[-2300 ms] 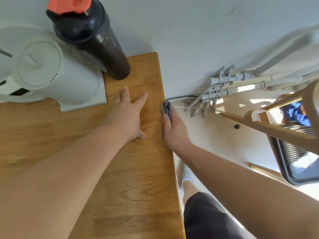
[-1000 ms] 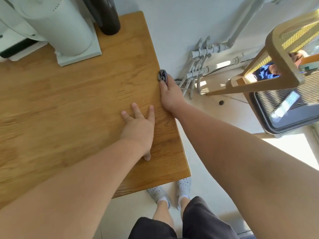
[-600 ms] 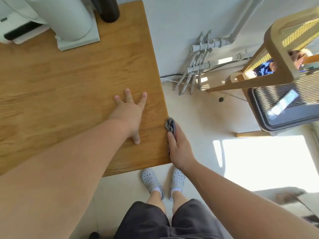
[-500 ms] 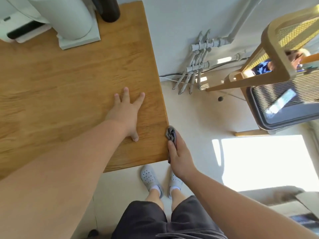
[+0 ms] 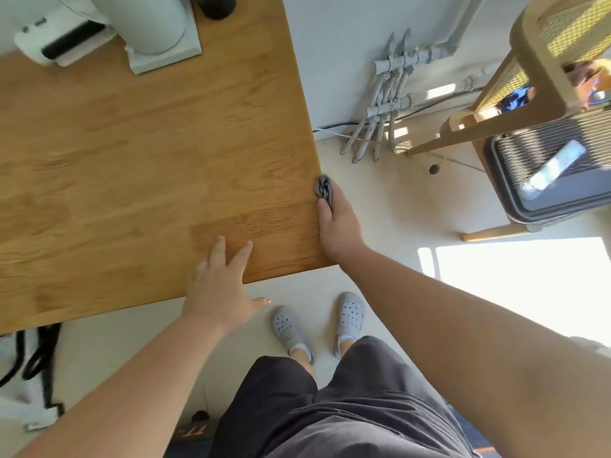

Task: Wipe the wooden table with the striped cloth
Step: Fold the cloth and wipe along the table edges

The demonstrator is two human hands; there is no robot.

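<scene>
The wooden table [image 5: 139,166] fills the upper left of the head view. My right hand [image 5: 339,226] lies along the table's right side edge and grips the bunched striped cloth [image 5: 323,190], a grey and dark wad pressed against that edge. Most of the cloth is hidden inside the hand. My left hand [image 5: 220,285] hangs over the table's front edge with fingers straight; its fingertips reach onto the top near the front right corner, and it holds nothing.
A white kettle on its base [image 5: 158,31], a white device [image 5: 56,41] and a dark bottle's base [image 5: 216,6] stand at the table's back. Grey pipes [image 5: 386,97] line the wall; a wooden chair [image 5: 535,71] and a dark slatted unit [image 5: 549,166] stand right. My feet [image 5: 317,322] are below the corner.
My right hand slid the cloth forward along the side edge, away from the front corner. My left hand pulled back toward the front edge, now half off the table.
</scene>
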